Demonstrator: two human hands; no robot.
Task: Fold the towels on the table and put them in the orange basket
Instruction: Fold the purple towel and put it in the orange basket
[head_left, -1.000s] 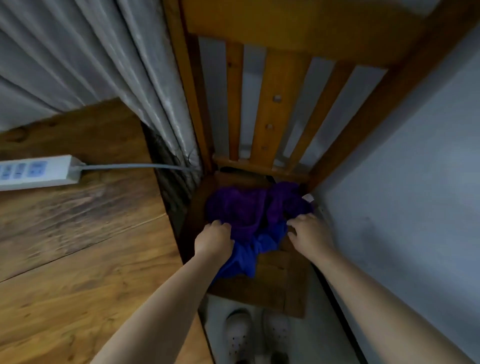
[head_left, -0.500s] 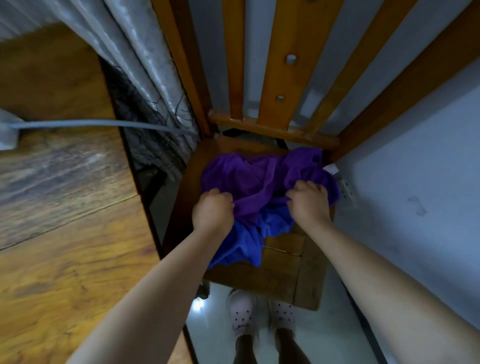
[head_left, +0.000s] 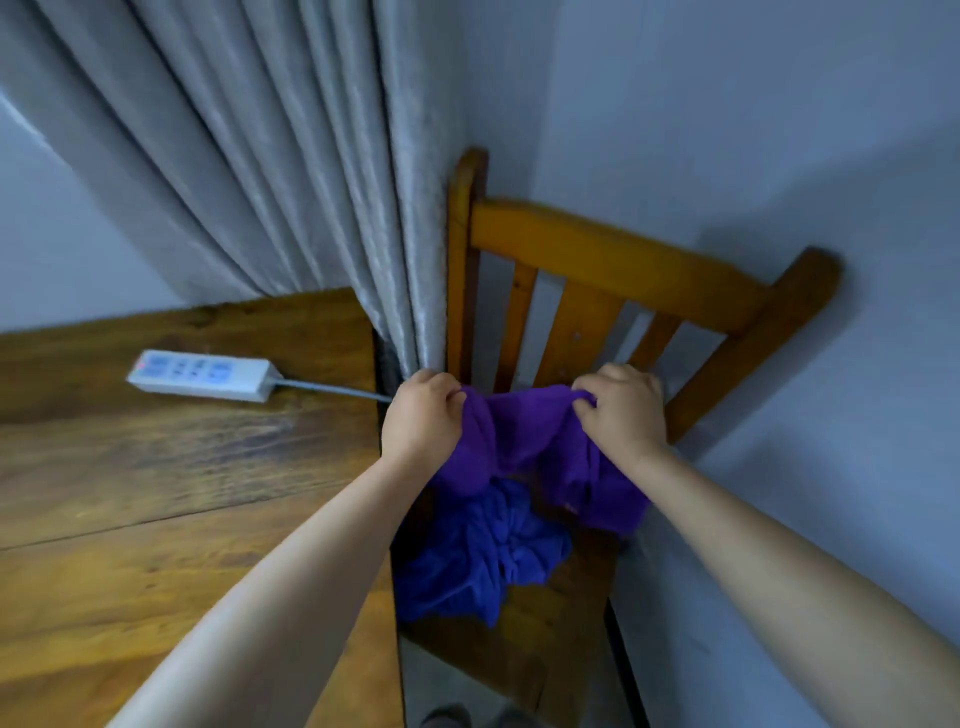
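A blue towel (head_left: 480, 556) lies crumpled on the wooden chair (head_left: 524, 649) seat.

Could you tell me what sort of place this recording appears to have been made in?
Probably a room in a home, in a corner by a window. A grey curtain hangs behind a wooden table with a power strip, and a wooden chair stands against the wall, holding a blue towel.

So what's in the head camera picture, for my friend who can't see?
Two hands, left hand and right hand, grip a purple towel above a wooden chair. A crumpled blue towel lies on its seat.
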